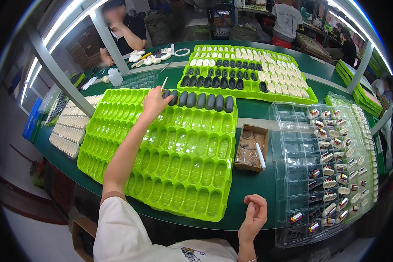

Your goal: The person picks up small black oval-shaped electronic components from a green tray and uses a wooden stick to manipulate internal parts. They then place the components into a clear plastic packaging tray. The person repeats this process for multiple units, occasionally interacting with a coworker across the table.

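My left hand (155, 104) reaches over the far row of a bright green moulded tray (222, 192). Its fingers are closed, and a thin pale stick (164, 84) rises from the fingertips. Right beside them, dark grey oval shells (200, 101) fill the right part of that far row; the shell nearest the fingers is partly covered. The other pockets of this tray hold nothing. My right hand (254, 214) hovers by the table's front edge, right of the tray, fingers curled in with nothing visible in them.
A small cardboard box (240, 163) holds thin pins, with a white pen-like tool (260, 156) across its edge. Clear plastic trays (288, 153) with small battery-like cylinders stand right. Another green tray (244, 93) with black and cream shells lies beyond. A person (133, 37) sits across the table.
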A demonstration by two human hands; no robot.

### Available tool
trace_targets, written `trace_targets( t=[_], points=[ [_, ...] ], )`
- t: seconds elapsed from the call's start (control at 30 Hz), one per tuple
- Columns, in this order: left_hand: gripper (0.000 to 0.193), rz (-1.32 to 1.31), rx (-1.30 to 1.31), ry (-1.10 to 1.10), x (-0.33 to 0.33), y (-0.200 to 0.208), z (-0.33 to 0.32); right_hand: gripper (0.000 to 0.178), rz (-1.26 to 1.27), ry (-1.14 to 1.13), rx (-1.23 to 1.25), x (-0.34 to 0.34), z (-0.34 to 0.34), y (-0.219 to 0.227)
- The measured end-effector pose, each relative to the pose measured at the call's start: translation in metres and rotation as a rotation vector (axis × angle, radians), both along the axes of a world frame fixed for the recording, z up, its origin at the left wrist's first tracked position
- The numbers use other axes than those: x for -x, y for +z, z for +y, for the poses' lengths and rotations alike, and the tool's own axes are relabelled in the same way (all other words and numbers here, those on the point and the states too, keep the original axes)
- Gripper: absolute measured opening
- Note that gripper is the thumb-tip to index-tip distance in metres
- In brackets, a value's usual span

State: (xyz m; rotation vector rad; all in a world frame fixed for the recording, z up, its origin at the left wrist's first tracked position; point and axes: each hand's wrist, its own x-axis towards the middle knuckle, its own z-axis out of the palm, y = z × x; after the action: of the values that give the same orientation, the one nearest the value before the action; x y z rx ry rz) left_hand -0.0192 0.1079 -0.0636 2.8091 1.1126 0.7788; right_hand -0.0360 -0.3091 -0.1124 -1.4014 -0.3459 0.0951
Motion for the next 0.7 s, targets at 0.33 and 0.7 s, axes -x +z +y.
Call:
trace_targets(
  t=[0.33,0.7],
  points=[
    [0.016,0.001,0.906,-0.841,0.051,0.044,-0.217,0.021,0.027,0.038,-0.045,0.0,-0.006,-0.001],
    [0.026,0.12,1.342,-1.312,0.098,-0.028,-0.329,0.036,0.168,0.877,0.151,-0.018,-0.056,0.018]
  ],
)
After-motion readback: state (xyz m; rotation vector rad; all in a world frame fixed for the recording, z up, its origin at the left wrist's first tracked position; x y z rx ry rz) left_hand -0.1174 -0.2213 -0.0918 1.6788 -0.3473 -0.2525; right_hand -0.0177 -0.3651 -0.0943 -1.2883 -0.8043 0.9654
